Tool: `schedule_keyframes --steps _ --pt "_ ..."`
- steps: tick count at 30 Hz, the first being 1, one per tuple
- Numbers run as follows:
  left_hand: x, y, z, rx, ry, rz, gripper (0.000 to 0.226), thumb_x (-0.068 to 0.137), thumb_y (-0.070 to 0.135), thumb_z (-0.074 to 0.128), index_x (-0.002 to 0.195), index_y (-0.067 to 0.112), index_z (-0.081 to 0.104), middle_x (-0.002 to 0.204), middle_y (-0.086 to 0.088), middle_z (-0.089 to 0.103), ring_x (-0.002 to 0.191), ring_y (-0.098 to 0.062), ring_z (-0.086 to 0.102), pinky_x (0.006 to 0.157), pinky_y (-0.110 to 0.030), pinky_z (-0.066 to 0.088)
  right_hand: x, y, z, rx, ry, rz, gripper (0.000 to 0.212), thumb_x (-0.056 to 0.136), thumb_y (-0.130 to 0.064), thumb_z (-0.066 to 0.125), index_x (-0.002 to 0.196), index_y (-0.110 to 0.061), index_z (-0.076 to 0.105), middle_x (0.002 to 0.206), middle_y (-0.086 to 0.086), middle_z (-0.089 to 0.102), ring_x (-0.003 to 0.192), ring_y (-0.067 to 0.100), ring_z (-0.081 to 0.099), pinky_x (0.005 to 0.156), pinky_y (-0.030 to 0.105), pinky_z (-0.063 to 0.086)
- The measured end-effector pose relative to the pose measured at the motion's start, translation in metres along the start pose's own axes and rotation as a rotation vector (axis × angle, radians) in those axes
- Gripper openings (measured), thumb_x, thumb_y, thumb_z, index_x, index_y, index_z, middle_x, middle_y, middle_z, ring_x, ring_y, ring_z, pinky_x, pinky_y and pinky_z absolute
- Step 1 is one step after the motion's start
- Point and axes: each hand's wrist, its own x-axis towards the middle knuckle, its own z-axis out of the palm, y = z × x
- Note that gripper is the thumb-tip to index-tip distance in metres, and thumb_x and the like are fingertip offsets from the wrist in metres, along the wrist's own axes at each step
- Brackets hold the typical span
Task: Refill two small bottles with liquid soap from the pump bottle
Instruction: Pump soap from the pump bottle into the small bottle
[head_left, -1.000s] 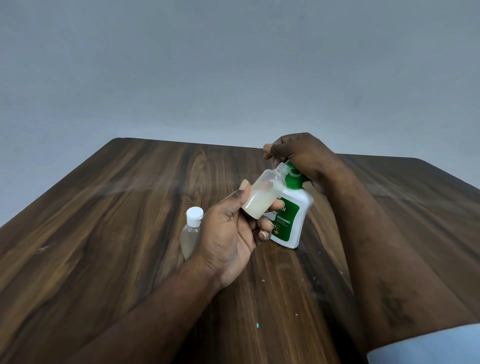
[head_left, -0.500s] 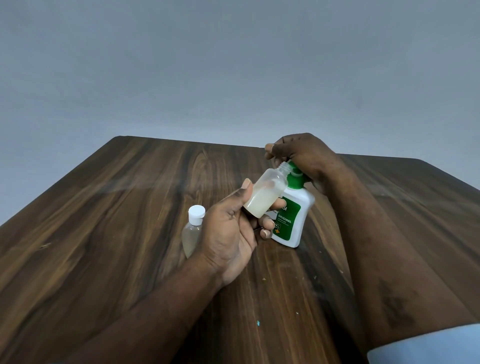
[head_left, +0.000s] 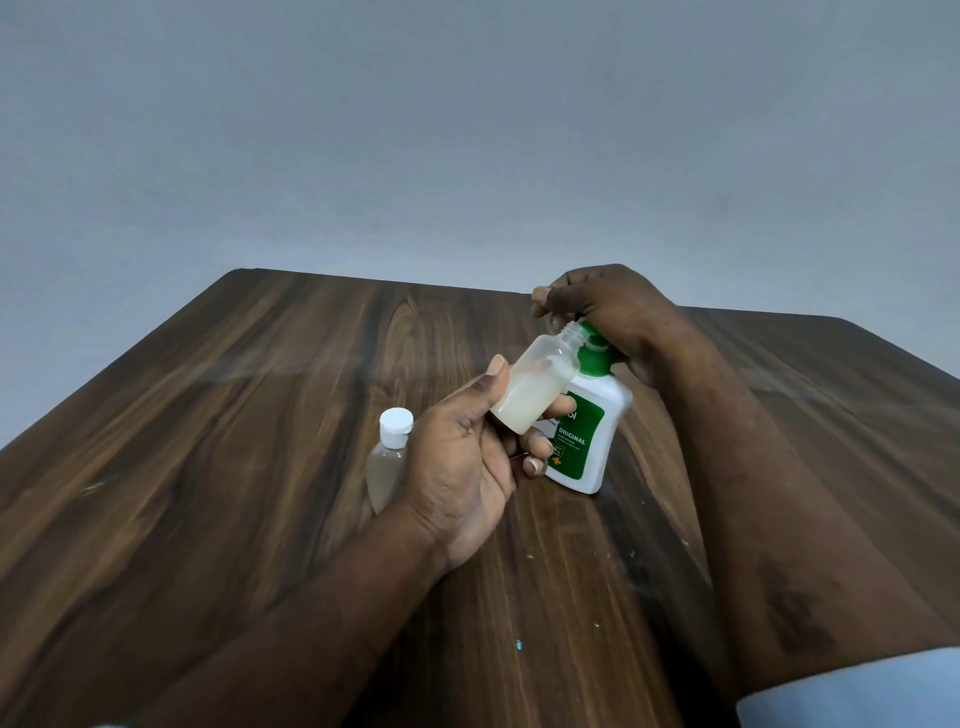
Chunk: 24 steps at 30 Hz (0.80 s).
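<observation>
**Soap refill in progress on a wooden table**

A dark wooden table (head_left: 208, 467) fills the lower frame beneath a plain grey wall. Right of centre stands the pump bottle (head_left: 597, 441), white with a green label and a green pump head. The right hand (head_left: 618, 312) sits on top of it, fingers curled down over the head. The left hand (head_left: 467, 467) grips the open bottle (head_left: 535, 384) between thumb and fingers. This bottle is tilted, its threaded mouth right at the spout, and milky soap fills roughly its lower half. The capped bottle (head_left: 387, 462), clear with a white cap, stands on the table just behind the left hand and is partly hidden by it.

The far table edge runs close behind the right hand. Broad wood stretches away to the left and toward the camera, marked by a few pale flecks.

Compared with a second ago, both hands and the open bottle hold the same pose, and the soap level looks no higher.
</observation>
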Motion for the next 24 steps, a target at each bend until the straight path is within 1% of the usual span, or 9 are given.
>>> schedule_keyframes --steps 3,5,7,10,13,15,17,19,24 --pt "0.0001 -0.0005 0.0008 0.004 0.000 0.002 0.055 0.094 0.045 0.051 0.125 0.002 0.067 0.103 -0.021 0.073 0.061 -0.014 0.055 0.055 -0.026 0.044 0.0009 -0.0006 -0.0005 -0.017 0.011 0.011 0.016 0.093 -0.025 0.073 0.086 -0.011 0.079 0.080 0.005 0.064 0.076 0.025 0.054 0.074 0.042 0.044" --pt "0.0004 -0.0005 0.0006 0.002 0.002 -0.002 0.052 0.099 0.042 0.048 0.124 0.001 0.067 0.102 -0.021 0.073 0.060 -0.014 0.054 0.055 -0.026 0.044 0.0005 -0.0021 -0.0010 -0.036 0.011 0.012 0.019 0.094 -0.025 0.073 0.093 -0.007 0.078 0.082 0.005 0.065 0.075 0.023 0.054 0.074 0.040 0.045" --pt "0.0001 0.0003 0.0003 -0.001 0.004 0.000 0.051 0.105 0.040 0.043 0.126 0.000 0.066 0.102 -0.020 0.074 0.060 -0.015 0.054 0.055 -0.026 0.044 -0.0007 -0.0037 -0.0028 -0.032 0.012 0.006 0.020 0.095 -0.028 0.072 0.092 -0.010 0.078 0.079 0.002 0.065 0.073 0.020 0.055 0.071 0.036 0.046" --pt "0.0001 0.0009 -0.0009 0.000 0.001 0.010 0.054 0.100 0.042 0.047 0.129 -0.001 0.064 0.103 -0.020 0.073 0.061 -0.015 0.055 0.055 -0.026 0.045 -0.0023 -0.0050 -0.0048 -0.017 0.017 -0.005 0.018 0.097 -0.026 0.070 0.089 -0.012 0.078 0.077 0.000 0.065 0.068 0.017 0.055 0.066 0.031 0.046" --pt "-0.0003 0.0006 -0.0009 -0.002 -0.006 0.017 0.057 0.098 0.043 0.049 0.132 -0.001 0.062 0.104 -0.021 0.073 0.060 -0.015 0.056 0.055 -0.026 0.045 -0.0012 -0.0043 -0.0030 -0.051 0.010 -0.017 0.020 0.098 -0.023 0.066 0.083 -0.017 0.078 0.086 0.004 0.068 0.077 0.020 0.058 0.074 0.036 0.049" --pt "-0.0004 0.0001 -0.0008 -0.002 -0.003 0.016 0.058 0.095 0.044 0.051 0.131 0.000 0.063 0.103 -0.021 0.073 0.060 -0.015 0.056 0.055 -0.025 0.045 -0.0007 -0.0029 -0.0014 -0.073 0.000 -0.025 0.022 0.098 -0.023 0.066 0.080 -0.020 0.077 0.089 0.004 0.069 0.082 0.022 0.060 0.078 0.040 0.049" --pt "-0.0004 -0.0003 -0.0008 -0.001 -0.004 0.007 0.056 0.095 0.044 0.050 0.128 0.001 0.065 0.103 -0.021 0.073 0.060 -0.014 0.056 0.055 -0.025 0.046 -0.0007 -0.0015 -0.0011 -0.065 -0.006 -0.026 0.023 0.098 -0.027 0.069 0.078 -0.021 0.077 0.086 0.003 0.068 0.081 0.023 0.058 0.078 0.043 0.048" --pt "0.0004 -0.0010 -0.0016 -0.001 -0.002 -0.002 0.053 0.099 0.044 0.048 0.126 0.002 0.066 0.105 -0.022 0.073 0.061 -0.014 0.056 0.055 -0.025 0.046 -0.0011 -0.0004 -0.0008 -0.044 -0.003 -0.023 0.022 0.097 -0.029 0.070 0.079 -0.020 0.077 0.083 0.003 0.067 0.079 0.023 0.056 0.077 0.042 0.047" --pt "0.0022 -0.0013 -0.0024 0.005 -0.001 -0.001 0.056 0.100 0.044 0.047 0.129 -0.001 0.065 0.106 -0.022 0.072 0.060 -0.014 0.056 0.055 -0.026 0.045 0.0001 -0.0012 -0.0009 -0.031 0.023 -0.023 0.019 0.095 -0.028 0.072 0.081 -0.017 0.077 0.078 0.002 0.065 0.073 0.020 0.055 0.074 0.038 0.046"
